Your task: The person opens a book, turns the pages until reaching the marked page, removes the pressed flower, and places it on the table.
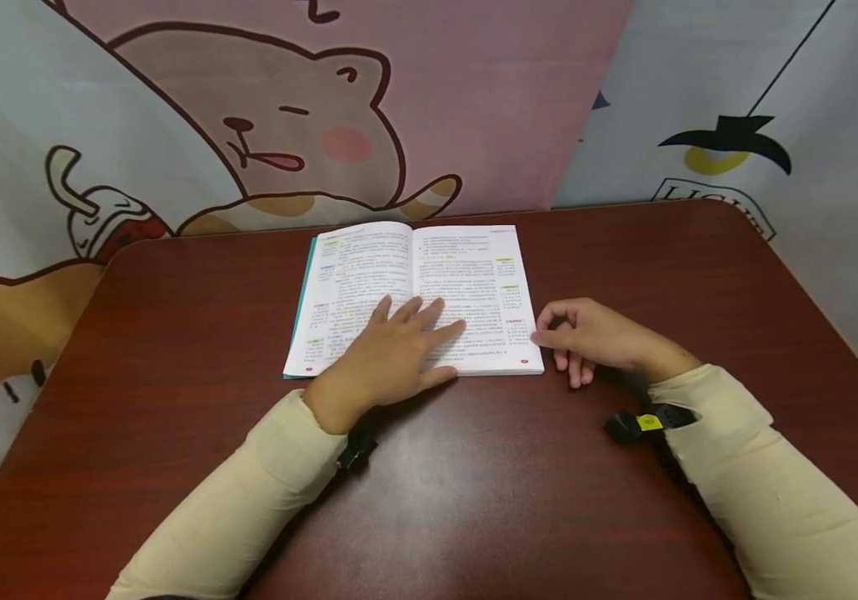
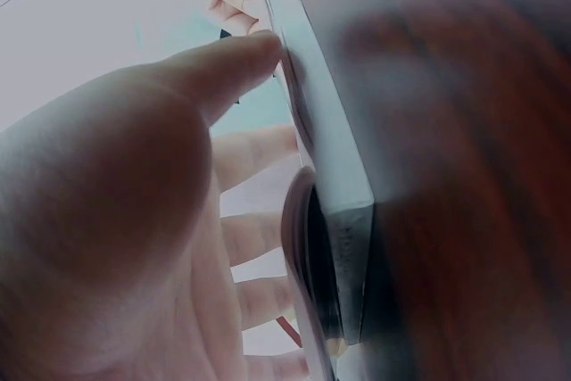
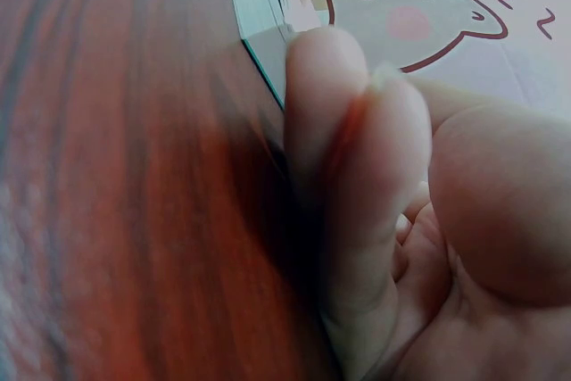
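An open book [image 1: 466, 267] with printed pages and a teal cover edge lies on the brown table. My left hand [image 1: 391, 354] rests across the lower middle of the spread, its fingers spread out over both pages. In the left wrist view, the thumb and fingers reach onto the page surface above the thick page block [image 2: 330, 149]. At the right side of the book, my right hand [image 1: 586, 337] pinches the page edge between thumb and index finger, the other fingers bent below. The right wrist view has the fingertips [image 3: 393, 131] overlapping the book's corner [image 3: 259, 20].
The dark red-brown wooden table [image 1: 474, 508] has rounded far corners. Behind it hangs a cloth [image 1: 489, 108] with cartoon animals. Each wrist carries a black strapped device, the right one [image 1: 646, 422] with a yellow label.
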Available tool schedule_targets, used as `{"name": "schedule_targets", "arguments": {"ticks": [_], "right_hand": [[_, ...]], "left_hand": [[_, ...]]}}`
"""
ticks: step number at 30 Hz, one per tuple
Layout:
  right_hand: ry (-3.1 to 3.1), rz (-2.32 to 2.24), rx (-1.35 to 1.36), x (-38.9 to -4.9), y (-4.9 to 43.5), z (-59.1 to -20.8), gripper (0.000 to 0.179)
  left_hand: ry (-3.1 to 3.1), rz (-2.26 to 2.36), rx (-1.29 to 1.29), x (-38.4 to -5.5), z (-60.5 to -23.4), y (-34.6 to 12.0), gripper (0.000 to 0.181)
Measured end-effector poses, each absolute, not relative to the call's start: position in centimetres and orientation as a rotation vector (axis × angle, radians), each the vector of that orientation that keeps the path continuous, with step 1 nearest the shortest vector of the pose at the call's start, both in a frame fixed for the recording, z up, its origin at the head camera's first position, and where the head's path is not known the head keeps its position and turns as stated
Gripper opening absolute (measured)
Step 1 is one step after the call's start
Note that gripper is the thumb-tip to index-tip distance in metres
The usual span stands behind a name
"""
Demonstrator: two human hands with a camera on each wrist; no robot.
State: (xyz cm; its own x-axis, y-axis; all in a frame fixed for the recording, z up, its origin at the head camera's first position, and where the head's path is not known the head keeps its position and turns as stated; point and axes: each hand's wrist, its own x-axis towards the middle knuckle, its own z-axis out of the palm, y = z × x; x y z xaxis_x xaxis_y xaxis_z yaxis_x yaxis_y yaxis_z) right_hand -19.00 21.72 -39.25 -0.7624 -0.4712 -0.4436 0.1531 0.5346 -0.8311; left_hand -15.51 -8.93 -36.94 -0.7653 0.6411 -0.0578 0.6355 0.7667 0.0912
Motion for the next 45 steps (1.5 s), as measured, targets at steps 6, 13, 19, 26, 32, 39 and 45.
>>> {"name": "schedule_targets", "arguments": {"ticks": [6, 13, 19, 26, 32, 39, 45], "right_hand": [[2.127, -1.232, -0.259, -19.07, 21.76, -39.33, 0.029], [2.121, -1.227, -0.247, -19.13, 21.74, -39.25, 0.027], [2.123, -1.217, -0.205, -19.13, 21.74, -39.16, 0.028], [2.122, -1.226, -0.191, -19.04, 21.85, -39.21, 0.026], [2.102, -1.238, -0.200, -18.99, 21.90, -39.08, 0.027], [2.083, -1.248, -0.203, -18.97, 21.81, -38.87, 0.028], [2.072, -1.255, -0.198, -18.95, 21.72, -38.73, 0.028]], "left_hand": [[2.877, 0.102, 1.050, -15.60, -37.08, -8.97, 0.060], [2.883, 0.097, 1.070, -15.61, -37.00, -9.01, 0.058], [2.871, 0.111, 1.064, -15.57, -36.91, -8.89, 0.056], [2.848, 0.107, 1.063, -15.69, -36.91, -8.73, 0.054], [2.847, 0.126, 1.101, -15.69, -36.84, -8.83, 0.047], [2.864, 0.125, 1.125, -15.64, -36.85, -8.93, 0.044], [2.864, 0.120, 1.115, -15.62, -36.84, -8.89, 0.047]]}}
